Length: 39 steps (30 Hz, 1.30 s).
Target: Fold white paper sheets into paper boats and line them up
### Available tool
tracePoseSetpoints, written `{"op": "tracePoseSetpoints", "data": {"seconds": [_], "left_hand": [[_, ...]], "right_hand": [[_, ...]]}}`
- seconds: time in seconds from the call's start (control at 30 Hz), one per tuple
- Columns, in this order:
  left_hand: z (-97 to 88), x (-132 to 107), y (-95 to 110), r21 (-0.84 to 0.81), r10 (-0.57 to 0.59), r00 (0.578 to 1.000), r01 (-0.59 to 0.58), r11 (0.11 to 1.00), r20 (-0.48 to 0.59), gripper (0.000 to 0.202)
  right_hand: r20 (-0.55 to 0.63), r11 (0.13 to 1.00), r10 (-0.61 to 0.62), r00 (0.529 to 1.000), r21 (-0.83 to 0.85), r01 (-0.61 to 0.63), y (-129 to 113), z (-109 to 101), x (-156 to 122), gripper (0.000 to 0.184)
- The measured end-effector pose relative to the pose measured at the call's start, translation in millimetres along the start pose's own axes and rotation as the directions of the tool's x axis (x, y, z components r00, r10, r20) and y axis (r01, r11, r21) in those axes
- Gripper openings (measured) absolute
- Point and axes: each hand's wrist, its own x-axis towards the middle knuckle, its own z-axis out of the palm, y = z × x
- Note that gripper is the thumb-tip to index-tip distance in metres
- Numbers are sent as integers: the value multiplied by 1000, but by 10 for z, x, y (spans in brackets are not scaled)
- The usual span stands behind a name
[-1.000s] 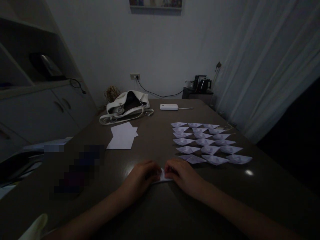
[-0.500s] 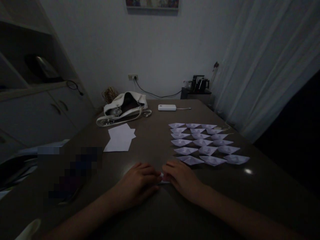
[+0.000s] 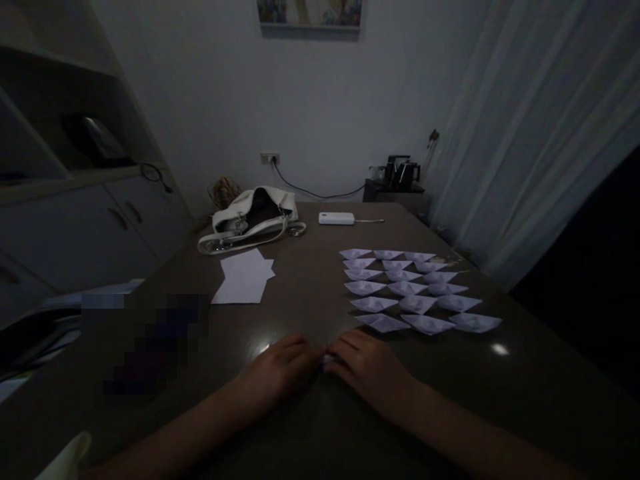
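Note:
Close together at the near middle of the table [image 3: 320, 280], my left hand [image 3: 283, 365] and my right hand [image 3: 367, 370] both have their fingers closed on a small folded piece of white paper [image 3: 329, 359]. Only a sliver of that paper shows between the fingertips, so its shape is hidden. Beyond my right hand stand several folded paper boats [image 3: 406, 288] in rows. Past my left hand lie some loose sheets of white paper [image 3: 243, 279], overlapping at odd angles.
A white handbag [image 3: 257, 213] with its strap rests at the far left of the table. A white power bank [image 3: 337, 219] with a short cable lies at the far middle. A blurred-out dark patch [image 3: 157, 347] covers something on the left. A curtain [image 3: 493, 133] hangs at right.
My fingertips have drawn closer round the folded paper, and less of it shows now. The whole view has shifted slightly; the boats and loose sheets stay in place.

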Motion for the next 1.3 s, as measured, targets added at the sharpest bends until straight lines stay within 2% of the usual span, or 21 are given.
{"op": "tracePoseSetpoints", "data": {"seconds": [0.1,0.17,0.3,0.47,0.6,0.67,0.77,0.83,0.9,1.0,1.07,1.17,1.23,1.3], "left_hand": [[9,19,27,-171,-174,984,166,971,-35,24],[-7,33,65,-254,-295,955,279,926,-29,23],[-83,65,149,-360,-428,903,410,838,33,23],[-123,72,144,-388,-411,904,422,819,114,25],[-143,45,131,-373,-338,919,392,841,202,36],[-178,32,170,-413,-307,932,361,836,193,35],[-246,22,267,-500,-255,959,281,819,122,37],[-279,21,317,-539,-260,960,274,797,103,39],[-287,22,331,-543,-286,948,314,779,138,39],[-255,26,288,-542,-338,916,400,739,215,39],[-211,30,238,-620,-357,896,441,649,263,39],[-130,43,174,-784,-346,874,468,407,342,35],[-80,58,149,-837,-353,852,484,254,386,33],[-49,76,138,-864,-367,835,484,139,409,34]], "right_hand": [[-56,993,91,994,74,-87,4,7,7,14],[-38,987,143,989,84,-140,4,7,10,16],[32,973,129,991,190,-133,2,-4,7,22],[-8,942,56,998,331,-50,17,-4,-7,32],[4,917,41,999,398,-39,7,-25,-16,33],[-3,898,27,1000,439,-23,-14,-51,-17,32],[-36,841,6,999,542,15,-55,-95,-14,34],[-56,814,5,998,580,28,-70,-115,-12,38],[-60,843,-8,998,537,39,-64,-125,-15,38],[-58,930,-89,994,353,104,-21,-134,-27,33],[-54,955,-150,987,251,159,11,-140,-36,29],[-58,952,-172,983,246,181,38,-135,-38,27],[-76,929,-85,993,353,106,39,-118,-28,24],[-95,881,48,994,474,2,25,-103,-14,20]]}}
